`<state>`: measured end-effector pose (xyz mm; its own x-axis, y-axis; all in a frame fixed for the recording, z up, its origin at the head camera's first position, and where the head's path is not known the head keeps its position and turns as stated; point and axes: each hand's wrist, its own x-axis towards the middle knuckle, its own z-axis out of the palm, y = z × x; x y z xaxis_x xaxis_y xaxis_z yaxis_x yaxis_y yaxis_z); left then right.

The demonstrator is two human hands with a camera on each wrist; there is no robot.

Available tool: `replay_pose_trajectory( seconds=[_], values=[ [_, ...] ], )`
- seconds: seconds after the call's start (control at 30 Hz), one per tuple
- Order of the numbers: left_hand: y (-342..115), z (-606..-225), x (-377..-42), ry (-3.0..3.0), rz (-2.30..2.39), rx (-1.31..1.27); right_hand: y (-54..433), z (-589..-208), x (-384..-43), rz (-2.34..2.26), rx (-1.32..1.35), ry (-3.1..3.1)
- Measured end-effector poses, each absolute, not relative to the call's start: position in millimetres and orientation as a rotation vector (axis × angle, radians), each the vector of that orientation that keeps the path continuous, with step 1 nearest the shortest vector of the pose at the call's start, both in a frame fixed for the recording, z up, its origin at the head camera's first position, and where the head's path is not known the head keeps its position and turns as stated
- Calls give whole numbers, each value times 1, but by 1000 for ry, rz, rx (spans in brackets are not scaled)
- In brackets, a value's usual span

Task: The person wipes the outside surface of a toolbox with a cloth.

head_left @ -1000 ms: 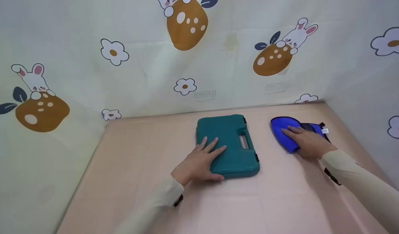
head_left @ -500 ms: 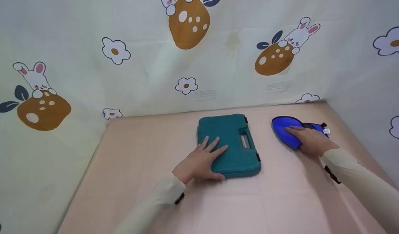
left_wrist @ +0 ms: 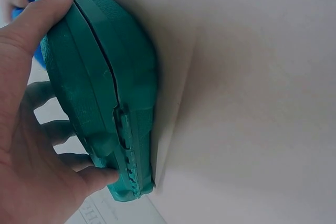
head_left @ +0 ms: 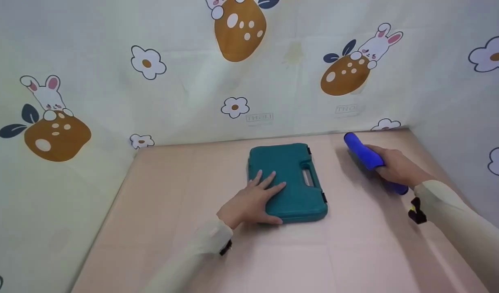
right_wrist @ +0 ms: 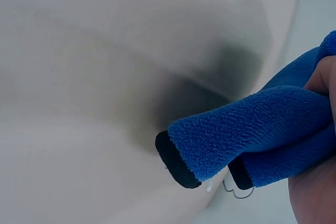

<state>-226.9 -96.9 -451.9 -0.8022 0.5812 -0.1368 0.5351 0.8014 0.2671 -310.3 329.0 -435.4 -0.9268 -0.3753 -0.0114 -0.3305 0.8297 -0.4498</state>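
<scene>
A closed green plastic case (head_left: 288, 179) with a cut-out handle lies flat on the table. My left hand (head_left: 249, 203) rests on its near left corner, fingers spread over the lid. In the left wrist view, the thumb (left_wrist: 55, 6) touches the case's side near the seam. To the right, my right hand (head_left: 397, 167) grips a folded blue cloth (head_left: 361, 152) above the tabletop. Seen from the right wrist, the cloth (right_wrist: 236, 129) has a fuzzy pile and black edging, and hangs in folds from the hand. Part of the right hand's fingers is hidden by the cloth.
The pinkish tabletop (head_left: 172, 203) ends at the back against a pale hanging sheet (head_left: 184, 101) printed with rabbits and flowers. The same sheet stands along the left and right sides.
My right hand has closed on the blue cloth and raised it off the table, folding it. The left hand keeps its place on the green case.
</scene>
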Motion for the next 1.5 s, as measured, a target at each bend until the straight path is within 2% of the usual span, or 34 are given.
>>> replay_pose_trajectory(
  seconds=[0.5, 1.07, 1.5],
  values=[
    [-99, -454, -229, 2766, 309, 861, 277, -405, -317, -1170, -325, 2725],
    [-98, -450, -228, 2736, 289, 832, 221, -394, -349, -1046, -509, 2716],
    [-98, -447, -227, 2734, 287, 812, 191, -399, -354, -939, -619, 2730]
  ],
)
